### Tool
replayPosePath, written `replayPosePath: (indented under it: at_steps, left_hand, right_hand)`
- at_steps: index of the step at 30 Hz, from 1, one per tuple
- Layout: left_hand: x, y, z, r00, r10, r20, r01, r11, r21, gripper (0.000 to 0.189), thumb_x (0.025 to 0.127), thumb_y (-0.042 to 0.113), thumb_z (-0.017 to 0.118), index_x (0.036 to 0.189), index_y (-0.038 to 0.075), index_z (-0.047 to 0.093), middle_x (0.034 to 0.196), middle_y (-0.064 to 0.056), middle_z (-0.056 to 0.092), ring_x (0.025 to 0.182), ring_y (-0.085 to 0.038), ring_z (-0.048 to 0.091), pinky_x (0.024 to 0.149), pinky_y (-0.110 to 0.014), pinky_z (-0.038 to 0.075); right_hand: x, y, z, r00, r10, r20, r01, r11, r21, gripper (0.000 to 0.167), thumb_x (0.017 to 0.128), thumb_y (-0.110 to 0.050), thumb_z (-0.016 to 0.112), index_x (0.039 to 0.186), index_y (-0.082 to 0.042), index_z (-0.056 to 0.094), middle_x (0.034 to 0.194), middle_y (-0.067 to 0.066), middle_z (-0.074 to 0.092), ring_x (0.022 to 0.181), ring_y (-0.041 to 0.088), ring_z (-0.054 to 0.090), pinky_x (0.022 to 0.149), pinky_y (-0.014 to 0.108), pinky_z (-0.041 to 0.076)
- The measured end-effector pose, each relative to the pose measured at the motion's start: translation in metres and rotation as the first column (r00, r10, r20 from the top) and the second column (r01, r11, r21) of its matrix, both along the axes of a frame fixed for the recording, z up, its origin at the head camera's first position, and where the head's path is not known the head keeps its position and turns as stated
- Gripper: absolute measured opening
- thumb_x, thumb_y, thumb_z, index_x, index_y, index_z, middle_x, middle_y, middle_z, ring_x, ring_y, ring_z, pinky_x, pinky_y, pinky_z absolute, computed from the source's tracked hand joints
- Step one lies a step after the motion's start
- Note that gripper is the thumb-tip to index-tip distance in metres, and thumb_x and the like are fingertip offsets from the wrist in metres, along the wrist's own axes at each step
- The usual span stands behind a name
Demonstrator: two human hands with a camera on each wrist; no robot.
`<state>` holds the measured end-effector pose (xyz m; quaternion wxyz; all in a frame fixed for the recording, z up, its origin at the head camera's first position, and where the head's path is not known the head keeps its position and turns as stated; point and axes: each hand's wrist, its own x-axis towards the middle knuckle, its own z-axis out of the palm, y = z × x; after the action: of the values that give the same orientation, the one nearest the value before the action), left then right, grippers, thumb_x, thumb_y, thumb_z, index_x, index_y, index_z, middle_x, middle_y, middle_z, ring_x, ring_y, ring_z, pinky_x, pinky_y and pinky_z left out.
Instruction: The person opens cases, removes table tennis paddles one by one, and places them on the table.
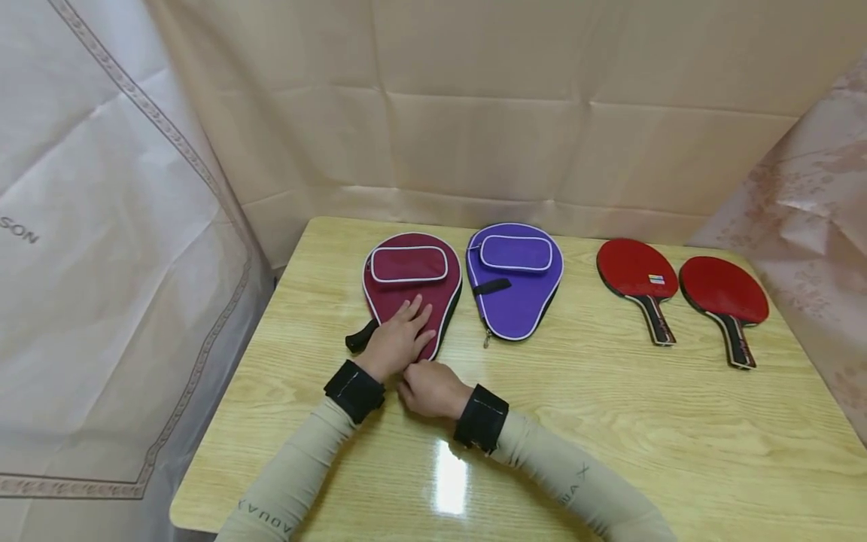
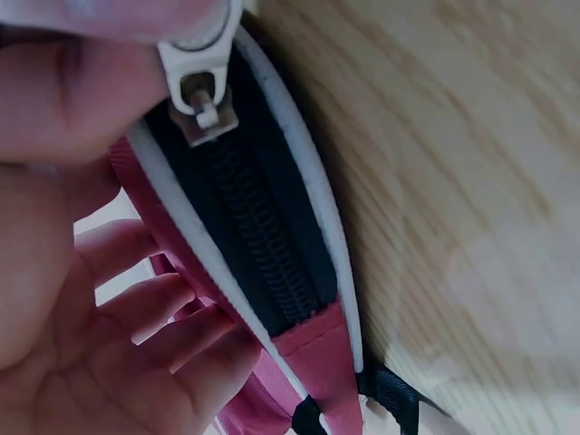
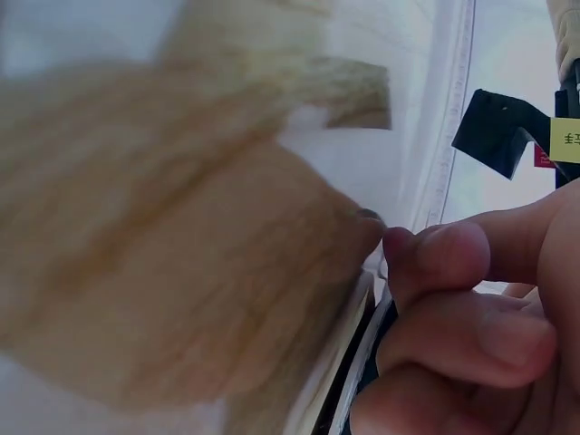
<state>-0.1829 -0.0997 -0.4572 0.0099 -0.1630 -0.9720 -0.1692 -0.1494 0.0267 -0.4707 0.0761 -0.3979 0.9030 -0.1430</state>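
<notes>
Nearest, the right hand (image 1: 432, 389) rests curled on the counter (image 1: 609, 421), its fingers (image 3: 453, 258) pinching the zip pull (image 2: 201, 86) at the near tip of the maroon case (image 1: 413, 290). Just beyond, the left hand (image 1: 396, 340) lies flat on that case, fingers (image 2: 154, 308) straight and slightly spread. The case sits left of centre, its black strap (image 1: 359, 337) pointing near-left. Right of it lies a purple case (image 1: 516, 280); further right, two red paddles (image 1: 680, 290) lie side by side, handles toward the viewer. Pale cloth (image 1: 474, 113) backs the scene.
</notes>
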Motion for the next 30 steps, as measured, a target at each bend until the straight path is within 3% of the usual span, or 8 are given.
replayPosePath:
  at_steps: [18,25,30]
  left_hand:
    - [0.003,0.009,-0.001,1.000,0.013,-0.011,-0.014,0.998,-0.056,0.052,0.105,0.033,0.047,0.147,0.004,0.046,0.156,-0.020,0.037,0.143,-0.037,0.036,0.112,-0.042,0.039]
    - [0.002,0.009,0.000,1.000,0.018,0.006,-0.017,0.999,-0.036,0.052,0.105,0.033,0.047,0.148,0.004,0.045,0.156,-0.020,0.036,0.144,-0.037,0.035,0.113,-0.042,0.038]
    - [0.002,0.009,0.002,0.999,0.027,0.023,-0.026,0.999,-0.019,0.052,0.104,0.034,0.049,0.147,0.005,0.046,0.156,-0.019,0.036,0.144,-0.037,0.035,0.110,-0.044,0.041]
  right_hand:
    - [0.002,0.015,0.007,0.997,-0.044,0.066,0.045,0.999,-0.015,0.030,0.095,-0.018,0.059,0.066,-0.014,0.058,0.066,0.005,0.063,0.064,0.023,0.066,0.055,0.038,0.052]
    - [0.003,0.014,0.004,0.994,-0.080,0.074,0.085,0.994,-0.064,0.029,0.096,-0.017,0.060,0.066,-0.015,0.059,0.060,0.001,0.059,0.061,0.020,0.064,0.052,0.036,0.049]
    - [-0.001,0.021,0.009,0.987,-0.085,0.138,0.099,0.990,-0.103,0.033,0.096,-0.019,0.061,0.063,-0.016,0.058,0.055,-0.004,0.053,0.054,0.013,0.057,0.049,0.031,0.044]
